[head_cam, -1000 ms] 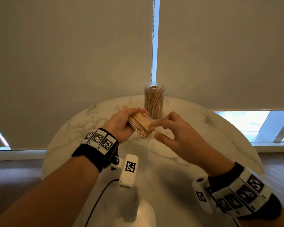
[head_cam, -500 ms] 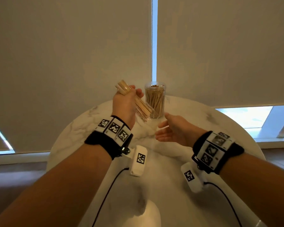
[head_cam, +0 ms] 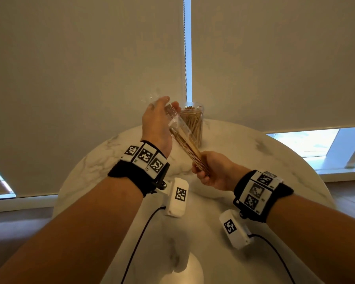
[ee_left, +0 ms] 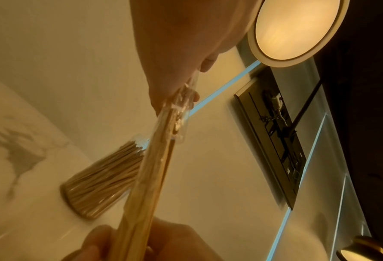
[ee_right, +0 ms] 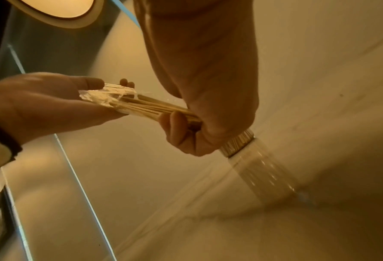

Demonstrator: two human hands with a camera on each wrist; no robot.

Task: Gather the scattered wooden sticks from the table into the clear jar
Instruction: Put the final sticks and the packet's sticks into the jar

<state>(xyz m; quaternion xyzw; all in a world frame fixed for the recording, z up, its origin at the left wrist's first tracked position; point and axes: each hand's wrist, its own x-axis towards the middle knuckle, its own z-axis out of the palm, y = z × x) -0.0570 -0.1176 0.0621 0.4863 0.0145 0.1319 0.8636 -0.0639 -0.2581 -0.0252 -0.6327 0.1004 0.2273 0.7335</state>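
Note:
A bundle of wooden sticks (head_cam: 190,147) slants between my two hands above the table. My left hand (head_cam: 168,104) is raised and pinches the clear plastic wrapper (head_cam: 175,120) round the bundle's upper end. My right hand (head_cam: 202,171) is below it, fingers curled round the lower end. The wrist views show the same: the wrapper (ee_left: 183,113) sits over the stick tips, and the bundle (ee_right: 159,107) runs into my right fist (ee_right: 199,123). Behind the hands, the clear jar (head_cam: 194,121) stands upright on the table, packed with sticks.
The round white marble table (head_cam: 264,160) has its edge close to a wall of drawn roller blinds (head_cam: 275,58). A bright window strip (head_cam: 307,142) shows at the right. Cables run from the white wrist cameras (head_cam: 177,196) toward me.
My right hand, open below the bundle half a second ago, now grips its lower end. My left hand has risen, and the wrapper has slid up off most of the sticks.

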